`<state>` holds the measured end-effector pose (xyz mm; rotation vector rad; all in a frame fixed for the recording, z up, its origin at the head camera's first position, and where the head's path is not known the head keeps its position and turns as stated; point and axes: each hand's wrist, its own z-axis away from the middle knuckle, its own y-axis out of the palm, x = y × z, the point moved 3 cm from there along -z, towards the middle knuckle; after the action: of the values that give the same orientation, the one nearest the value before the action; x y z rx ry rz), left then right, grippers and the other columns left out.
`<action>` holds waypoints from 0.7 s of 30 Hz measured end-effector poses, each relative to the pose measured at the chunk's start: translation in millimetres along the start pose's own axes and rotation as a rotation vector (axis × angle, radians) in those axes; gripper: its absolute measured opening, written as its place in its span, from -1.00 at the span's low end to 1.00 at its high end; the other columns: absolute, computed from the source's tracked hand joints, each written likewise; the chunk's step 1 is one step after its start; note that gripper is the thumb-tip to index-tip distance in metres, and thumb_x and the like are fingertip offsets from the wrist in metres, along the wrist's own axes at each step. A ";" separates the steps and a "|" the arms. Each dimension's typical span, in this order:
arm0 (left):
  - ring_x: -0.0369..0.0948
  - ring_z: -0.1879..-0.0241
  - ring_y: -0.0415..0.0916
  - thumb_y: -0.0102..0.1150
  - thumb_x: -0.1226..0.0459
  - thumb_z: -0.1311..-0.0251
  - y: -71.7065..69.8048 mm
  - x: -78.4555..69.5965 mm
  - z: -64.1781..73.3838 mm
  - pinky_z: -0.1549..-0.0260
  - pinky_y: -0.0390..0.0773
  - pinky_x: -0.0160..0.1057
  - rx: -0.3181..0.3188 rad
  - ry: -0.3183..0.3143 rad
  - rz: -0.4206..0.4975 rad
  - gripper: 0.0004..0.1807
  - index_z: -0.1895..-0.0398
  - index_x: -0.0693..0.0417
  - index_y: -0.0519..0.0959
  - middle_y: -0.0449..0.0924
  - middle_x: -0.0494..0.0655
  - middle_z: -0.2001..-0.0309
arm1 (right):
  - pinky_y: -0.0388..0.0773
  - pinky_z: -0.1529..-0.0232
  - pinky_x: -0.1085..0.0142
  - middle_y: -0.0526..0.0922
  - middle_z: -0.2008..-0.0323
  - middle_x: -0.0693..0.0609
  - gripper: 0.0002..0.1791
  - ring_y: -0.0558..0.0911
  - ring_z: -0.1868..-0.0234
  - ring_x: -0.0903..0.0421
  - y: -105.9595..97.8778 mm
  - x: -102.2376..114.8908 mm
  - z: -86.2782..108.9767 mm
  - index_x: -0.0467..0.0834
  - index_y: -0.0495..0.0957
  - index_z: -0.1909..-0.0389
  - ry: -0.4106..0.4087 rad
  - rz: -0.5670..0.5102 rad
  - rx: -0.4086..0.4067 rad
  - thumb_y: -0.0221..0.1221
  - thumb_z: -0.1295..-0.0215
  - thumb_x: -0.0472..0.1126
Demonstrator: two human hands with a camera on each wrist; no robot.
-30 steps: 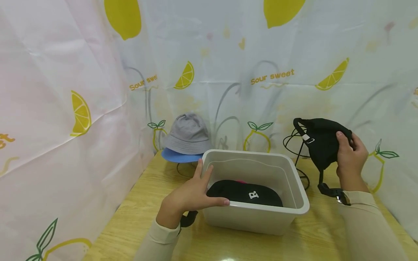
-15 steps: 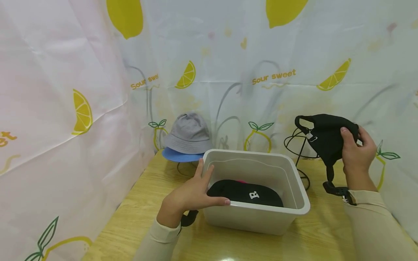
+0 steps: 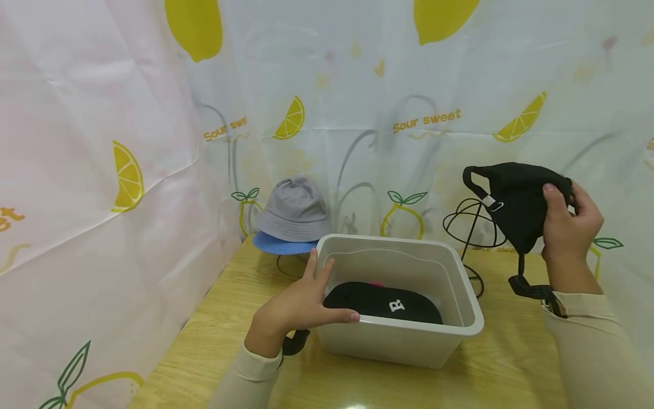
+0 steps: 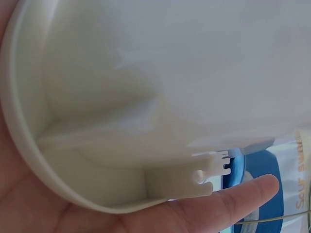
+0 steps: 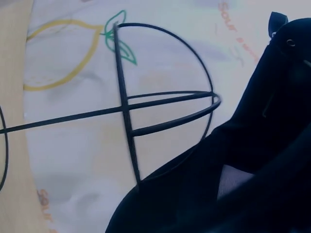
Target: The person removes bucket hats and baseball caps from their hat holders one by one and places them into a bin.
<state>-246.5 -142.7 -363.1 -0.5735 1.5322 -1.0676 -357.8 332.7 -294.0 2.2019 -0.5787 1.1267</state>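
If snagged by the cap [image 3: 526, 199] gripped in the right hand [image 3: 571, 227], the stand [image 5: 125, 108] could be toppled; the bin [image 3: 393, 342] is touched by the splayed left hand [image 3: 293, 307].

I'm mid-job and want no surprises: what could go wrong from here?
The strap loop on the black cap could catch the wire stand, close by in the head view. That thin stand might tip if the right hand knocks it. The left hand, touching the bin, could shift it.
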 end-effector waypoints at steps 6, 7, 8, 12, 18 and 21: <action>0.08 -0.30 0.54 0.23 -0.60 0.11 -0.8 -0.6 0.9 -0.18 0.61 -0.03 0.002 0.003 -0.002 0.44 -0.72 -0.15 -0.17 -0.66 0.09 -0.67 | 0.50 0.40 0.61 0.66 0.29 0.26 -0.64 0.57 0.51 0.41 3.5 18.0 2.9 0.00 0.80 -0.01 -0.082 0.072 -0.010 0.38 -0.16 -0.11; 0.08 -0.30 0.54 0.23 -0.59 0.11 -0.8 -0.7 0.9 -0.18 0.61 -0.03 0.002 0.003 -0.002 0.44 -0.72 -0.15 -0.17 -0.66 0.09 -0.67 | 0.50 0.40 0.61 0.66 0.30 0.27 -0.64 0.56 0.52 0.42 4.4 22.2 4.8 -0.01 0.80 -0.01 -0.105 0.077 -0.009 0.37 -0.16 -0.11; 0.08 -0.30 0.54 0.23 -0.59 0.11 -0.7 -0.6 0.7 -0.18 0.61 -0.03 0.002 0.003 -0.003 0.44 -0.72 -0.15 -0.17 -0.66 0.09 -0.67 | 0.49 0.41 0.61 0.65 0.30 0.28 -0.64 0.55 0.53 0.42 5.6 26.7 6.9 -0.02 0.80 -0.01 -0.127 0.080 -0.007 0.36 -0.16 -0.11; 0.06 -0.30 0.55 0.24 -0.59 0.11 -0.4 0.1 -0.3 -0.19 0.61 -0.03 -0.001 0.000 -0.004 0.44 -0.72 -0.16 -0.17 -0.67 0.07 -0.67 | 0.48 0.39 0.57 0.69 0.31 0.28 -0.64 0.53 0.54 0.42 11.6 48.8 17.8 -0.06 0.81 0.01 -0.192 0.048 -0.005 0.35 -0.14 -0.12; 0.04 -0.34 0.51 0.25 -0.59 0.13 0.9 0.2 -1.2 -0.23 0.58 -0.03 0.005 -0.007 0.006 0.46 -0.72 -0.16 -0.19 -0.70 0.04 -0.66 | 0.43 0.44 0.58 0.74 0.21 0.25 -0.59 0.48 0.62 0.44 17.2 71.9 29.0 -0.11 0.78 -0.04 -0.260 0.004 0.033 0.37 -0.15 -0.13; 0.06 -0.37 0.47 0.26 -0.59 0.13 1.2 0.1 -1.1 -0.25 0.56 -0.02 0.012 -0.010 0.010 0.46 -0.72 -0.17 -0.20 -0.72 0.01 -0.65 | 0.35 0.50 0.61 0.70 0.15 0.25 -0.57 0.39 0.69 0.43 18.9 77.6 32.8 -0.10 0.75 -0.10 -0.286 0.020 0.056 0.37 -0.18 -0.11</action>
<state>-247.4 -141.9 -364.3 -0.5621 1.5174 -1.0643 -308.1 288.3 -239.0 2.4303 -0.6970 0.8515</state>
